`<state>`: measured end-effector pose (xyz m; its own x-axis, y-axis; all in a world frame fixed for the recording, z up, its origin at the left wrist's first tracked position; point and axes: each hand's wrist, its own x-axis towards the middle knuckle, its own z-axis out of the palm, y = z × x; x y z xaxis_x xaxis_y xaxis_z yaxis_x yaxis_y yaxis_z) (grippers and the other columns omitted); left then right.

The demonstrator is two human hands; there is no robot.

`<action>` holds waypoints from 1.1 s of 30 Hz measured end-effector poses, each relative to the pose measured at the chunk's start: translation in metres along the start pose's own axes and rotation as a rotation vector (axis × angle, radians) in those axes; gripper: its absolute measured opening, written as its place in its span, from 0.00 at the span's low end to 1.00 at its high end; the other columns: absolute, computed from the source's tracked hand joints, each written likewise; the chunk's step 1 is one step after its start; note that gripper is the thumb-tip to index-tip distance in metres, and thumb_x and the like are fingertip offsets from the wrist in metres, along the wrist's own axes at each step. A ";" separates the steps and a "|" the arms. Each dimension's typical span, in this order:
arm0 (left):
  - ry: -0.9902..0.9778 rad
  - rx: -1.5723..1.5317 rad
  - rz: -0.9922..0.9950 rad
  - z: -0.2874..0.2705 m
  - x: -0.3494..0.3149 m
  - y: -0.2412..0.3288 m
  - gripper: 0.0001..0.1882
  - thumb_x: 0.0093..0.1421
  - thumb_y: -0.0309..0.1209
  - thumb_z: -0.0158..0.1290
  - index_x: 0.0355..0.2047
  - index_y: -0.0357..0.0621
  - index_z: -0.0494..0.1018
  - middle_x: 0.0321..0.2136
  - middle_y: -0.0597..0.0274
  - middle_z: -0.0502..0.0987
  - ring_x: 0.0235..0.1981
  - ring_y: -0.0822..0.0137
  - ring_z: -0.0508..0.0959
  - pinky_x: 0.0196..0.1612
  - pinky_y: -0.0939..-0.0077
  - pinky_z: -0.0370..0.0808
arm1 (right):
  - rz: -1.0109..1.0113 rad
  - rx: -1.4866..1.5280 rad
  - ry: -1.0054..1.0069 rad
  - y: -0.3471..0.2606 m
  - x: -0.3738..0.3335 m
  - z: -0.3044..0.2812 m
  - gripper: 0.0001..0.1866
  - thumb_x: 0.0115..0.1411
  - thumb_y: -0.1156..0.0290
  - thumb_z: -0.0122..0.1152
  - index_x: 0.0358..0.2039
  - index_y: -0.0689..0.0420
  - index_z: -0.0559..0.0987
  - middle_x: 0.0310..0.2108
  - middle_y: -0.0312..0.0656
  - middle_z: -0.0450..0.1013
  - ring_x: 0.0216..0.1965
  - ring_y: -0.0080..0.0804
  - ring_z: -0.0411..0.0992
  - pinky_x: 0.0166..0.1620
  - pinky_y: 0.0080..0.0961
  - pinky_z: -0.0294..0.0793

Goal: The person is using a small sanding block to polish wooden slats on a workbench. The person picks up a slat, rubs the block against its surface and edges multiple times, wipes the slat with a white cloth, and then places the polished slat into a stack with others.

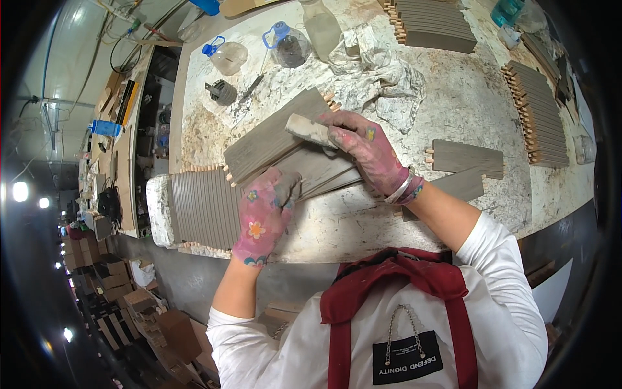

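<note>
My left hand [262,211], in a pink flowered glove, is closed on the near end of a grey wood-grain board [275,136]. Light wooden dowels stick out of both ends of this board, which is held tilted over the table. In my right hand [372,149], gloved the same way, is a pale, worn pad [308,129], pressed against the board's face near its right end. Whether the pad is folded cloth or a block I cannot tell. Beneath the held board lie more grey boards [324,170], partly hidden by my hands.
A row of upright grey boards [204,204] stands at the left, beside a white block [159,211]. Two loose boards [468,159] lie at the right. Board stacks [434,26] fill the far side. Blue-capped bottles [288,48] and a crumpled cloth [382,78] sit behind.
</note>
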<state>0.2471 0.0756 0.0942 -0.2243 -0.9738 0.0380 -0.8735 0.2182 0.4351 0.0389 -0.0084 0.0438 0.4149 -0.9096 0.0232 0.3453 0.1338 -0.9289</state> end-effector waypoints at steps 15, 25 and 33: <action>0.233 -0.344 -0.394 0.007 0.113 -0.243 0.12 0.62 0.29 0.54 0.46 0.45 0.78 0.38 0.59 0.81 0.38 0.67 0.79 0.45 0.76 0.73 | -0.035 0.317 0.422 -0.005 -0.039 -0.083 0.20 0.68 0.62 0.52 0.55 0.59 0.72 0.48 0.42 0.74 0.42 0.29 0.74 0.41 0.22 0.76; 0.300 -0.119 0.038 -0.068 0.163 -0.124 0.12 0.66 0.30 0.53 0.47 0.43 0.78 0.39 0.59 0.81 0.39 0.68 0.80 0.46 0.77 0.75 | -0.137 0.472 0.648 -0.008 -0.088 -0.144 0.17 0.69 0.62 0.51 0.53 0.59 0.73 0.42 0.44 0.77 0.36 0.32 0.77 0.40 0.26 0.80; -0.444 0.462 0.348 0.044 0.257 0.085 0.44 0.56 0.37 0.61 0.70 0.59 0.51 0.66 0.50 0.59 0.58 0.48 0.71 0.60 0.58 0.71 | -0.229 0.474 0.496 -0.018 -0.107 -0.153 0.19 0.70 0.61 0.49 0.54 0.60 0.72 0.45 0.44 0.76 0.39 0.30 0.76 0.45 0.28 0.78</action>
<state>0.0958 -0.1528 0.1012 -0.5905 -0.7468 -0.3059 -0.7910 0.6107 0.0360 -0.1408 0.0259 0.0015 -0.1037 -0.9916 -0.0771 0.7525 -0.0275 -0.6581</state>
